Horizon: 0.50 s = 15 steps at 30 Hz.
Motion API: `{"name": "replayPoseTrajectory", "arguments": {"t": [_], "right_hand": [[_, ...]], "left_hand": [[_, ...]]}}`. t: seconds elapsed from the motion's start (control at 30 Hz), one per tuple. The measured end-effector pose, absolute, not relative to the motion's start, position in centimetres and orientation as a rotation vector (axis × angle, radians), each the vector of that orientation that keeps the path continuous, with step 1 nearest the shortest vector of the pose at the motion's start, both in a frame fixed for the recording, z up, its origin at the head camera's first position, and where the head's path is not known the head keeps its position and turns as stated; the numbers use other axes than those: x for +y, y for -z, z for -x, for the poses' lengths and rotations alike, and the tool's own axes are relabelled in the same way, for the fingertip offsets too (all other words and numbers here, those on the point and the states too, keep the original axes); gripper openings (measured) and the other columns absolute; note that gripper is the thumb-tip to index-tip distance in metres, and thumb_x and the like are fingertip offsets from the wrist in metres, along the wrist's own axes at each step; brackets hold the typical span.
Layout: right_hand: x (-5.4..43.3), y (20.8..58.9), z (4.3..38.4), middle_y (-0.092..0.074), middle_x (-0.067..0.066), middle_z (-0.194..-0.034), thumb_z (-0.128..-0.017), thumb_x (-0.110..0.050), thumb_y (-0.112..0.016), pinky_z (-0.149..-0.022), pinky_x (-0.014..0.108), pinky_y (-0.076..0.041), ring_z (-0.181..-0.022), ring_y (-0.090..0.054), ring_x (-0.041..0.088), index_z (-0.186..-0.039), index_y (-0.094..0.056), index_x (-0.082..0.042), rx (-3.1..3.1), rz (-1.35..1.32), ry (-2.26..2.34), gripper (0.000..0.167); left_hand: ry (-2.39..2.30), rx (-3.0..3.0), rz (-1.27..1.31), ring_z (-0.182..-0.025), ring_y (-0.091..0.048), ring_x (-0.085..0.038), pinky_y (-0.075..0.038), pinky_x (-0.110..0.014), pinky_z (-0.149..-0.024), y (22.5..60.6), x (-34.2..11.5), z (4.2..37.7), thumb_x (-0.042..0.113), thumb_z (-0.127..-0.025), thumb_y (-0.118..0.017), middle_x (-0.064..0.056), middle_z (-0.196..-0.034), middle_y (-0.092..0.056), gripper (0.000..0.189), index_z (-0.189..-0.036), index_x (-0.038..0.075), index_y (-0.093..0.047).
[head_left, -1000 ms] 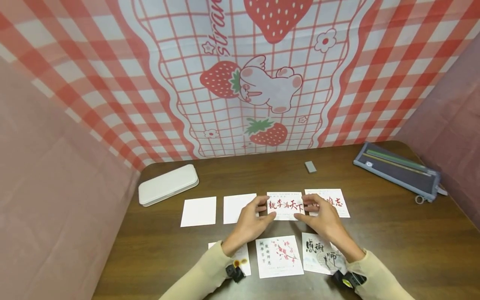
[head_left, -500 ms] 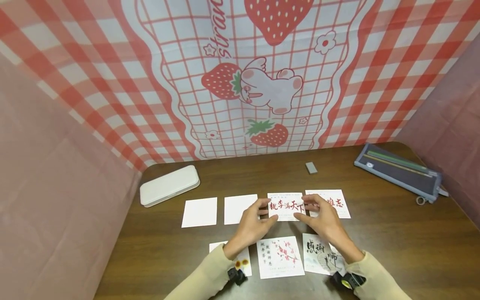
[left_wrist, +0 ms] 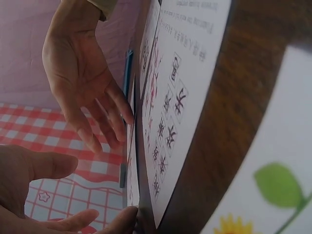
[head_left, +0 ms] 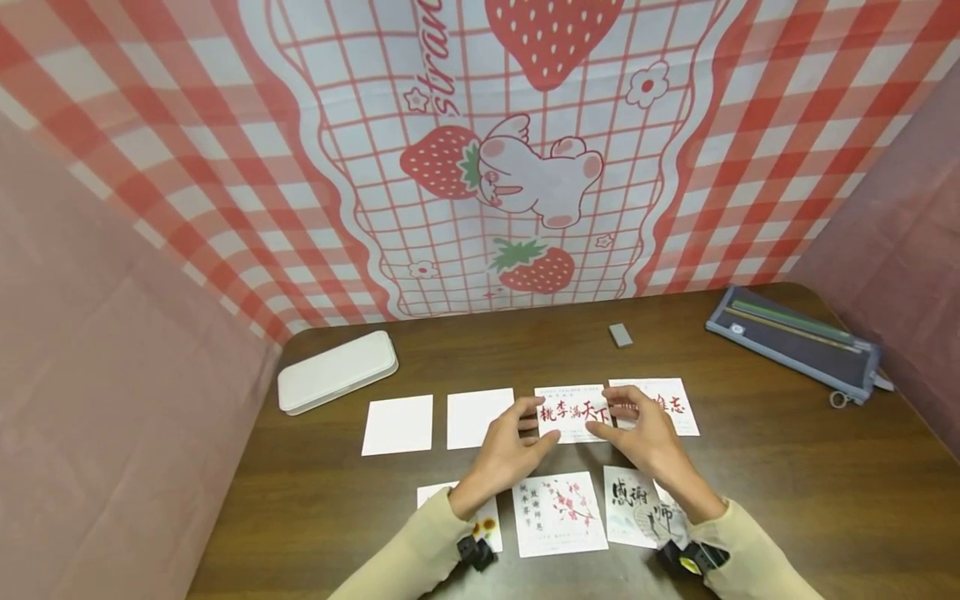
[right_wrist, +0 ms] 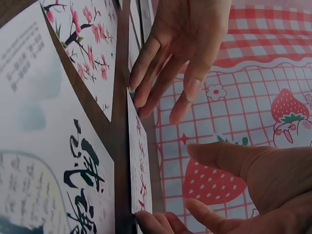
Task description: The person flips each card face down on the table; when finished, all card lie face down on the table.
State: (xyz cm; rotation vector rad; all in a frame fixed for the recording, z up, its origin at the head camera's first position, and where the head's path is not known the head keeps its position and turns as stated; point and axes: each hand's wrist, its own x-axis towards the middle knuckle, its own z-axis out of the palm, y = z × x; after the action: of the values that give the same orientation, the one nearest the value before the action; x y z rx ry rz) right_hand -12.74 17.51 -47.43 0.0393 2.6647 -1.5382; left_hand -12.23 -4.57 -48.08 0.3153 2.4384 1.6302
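Red-lettered middle card (head_left: 573,414): lying face up on the brown table (head_left: 300,508), in the back row, between two hands. Being touched along its left side by the left hand (head_left: 506,446) and along its right side by the right hand (head_left: 647,429). Showing spread left fingers (left_wrist: 80,219), slightly bent, reaching the left edge, with the thumb well apart from them. Showing spread right fingers (right_wrist: 161,223) too, crossing over a second red-lettered card (head_left: 678,404) and meeting the right edge. Being unable to tell thumb contact with the middle card from any view.

Sharing the back row, toward the left, with an inner blank card (head_left: 468,417), just beside the left hand, and an outer blank card (head_left: 397,425). Seeing nearer the person a sunflower card (head_left: 487,533) being partly hidden by the left sleeve (head_left: 405,554), a black-lettered card (head_left: 636,507) being partly covered by the right arm, and a blossom card (head_left: 561,512) lying between them.

Seeing farther back a white case (head_left: 337,371) lying at the left, a small grey block (head_left: 620,335) lying beyond the cards, and a dark pouch (head_left: 798,342) resting at the right. Noticing a strawberry-printed cloth (head_left: 555,167) hanging behind the table.
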Motion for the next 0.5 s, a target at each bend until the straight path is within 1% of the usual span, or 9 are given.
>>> {"name": "replayPoseTrajectory", "arguments": {"t": [0.13,0.33,0.5], "right_hand": [[17.23,47.46,12.68,-0.067,0.027,-0.132,-0.087,-0.016,-0.085,-0.103,0.057,-0.055,-0.123,-0.067,0.047,-0.132,-0.06,0.002,2.654,-0.033,1.541,0.054],[16.94,47.55,12.71,-0.064,0.026,-0.138,-0.089,-0.014,-0.083,-0.111,0.058,-0.049,-0.127,-0.065,0.045,-0.133,-0.059,0.003,2.624,-0.068,1.58,0.053],[16.92,47.71,12.8,-0.061,0.026,-0.141,-0.09,-0.012,-0.081,-0.113,0.056,-0.049,-0.129,-0.064,0.044,-0.133,-0.058,0.003,2.592,-0.104,1.629,0.052]], "left_hand": [[-1.629,2.452,-0.317,-0.122,-0.065,-0.046,-0.06,-0.05,-0.099,48.05,-4.71,12.17,0.019,-0.097,-0.073,-0.031,-0.136,-0.061,0.054,-0.142,-0.004,-0.056],[-1.597,2.496,-0.325,-0.12,-0.066,-0.045,-0.06,-0.052,-0.099,47.92,-4.87,12.11,0.019,-0.096,-0.074,-0.032,-0.134,-0.063,0.054,-0.141,-0.005,-0.056],[-1.564,2.506,-0.341,-0.121,-0.066,-0.044,-0.06,-0.05,-0.1,47.82,-4.96,12.09,0.02,-0.096,-0.074,-0.031,-0.135,-0.062,0.056,-0.143,-0.004,-0.054]]}}
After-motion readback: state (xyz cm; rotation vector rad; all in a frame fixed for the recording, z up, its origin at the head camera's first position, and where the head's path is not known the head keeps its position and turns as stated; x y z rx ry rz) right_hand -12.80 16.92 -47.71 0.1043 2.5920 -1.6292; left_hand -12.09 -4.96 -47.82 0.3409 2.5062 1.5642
